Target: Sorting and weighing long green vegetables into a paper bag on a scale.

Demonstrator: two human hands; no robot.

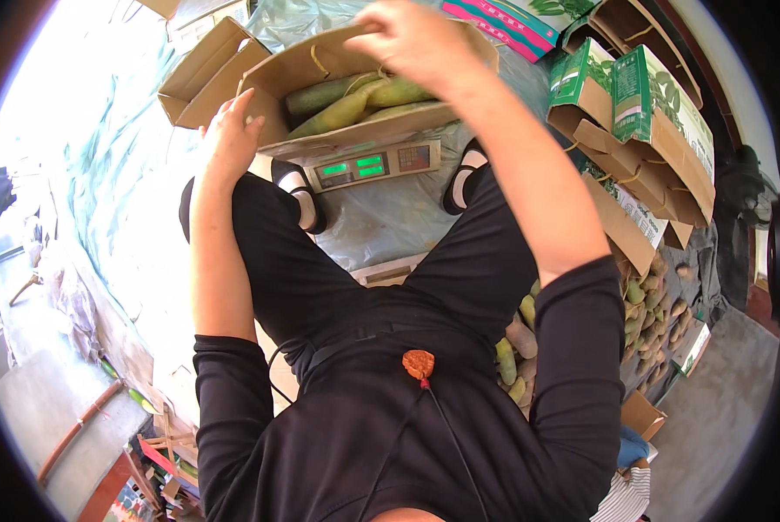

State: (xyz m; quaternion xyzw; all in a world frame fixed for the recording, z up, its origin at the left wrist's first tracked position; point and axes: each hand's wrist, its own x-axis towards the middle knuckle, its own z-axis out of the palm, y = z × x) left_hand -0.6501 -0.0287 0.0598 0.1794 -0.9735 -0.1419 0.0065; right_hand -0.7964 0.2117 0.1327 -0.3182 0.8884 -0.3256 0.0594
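Digits on green scale display [371, 165], characters on pink box [505, 28], lettering on green cartons [632, 100], none legible

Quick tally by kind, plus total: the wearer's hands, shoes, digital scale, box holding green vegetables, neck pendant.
Hands, left hand and right hand: 2
Black shoes: 2
Digital scale: 1
Cardboard box with green vegetables: 1
Reddish-brown pendant: 1
Total: 7
Vegetables overlap, so not counted.
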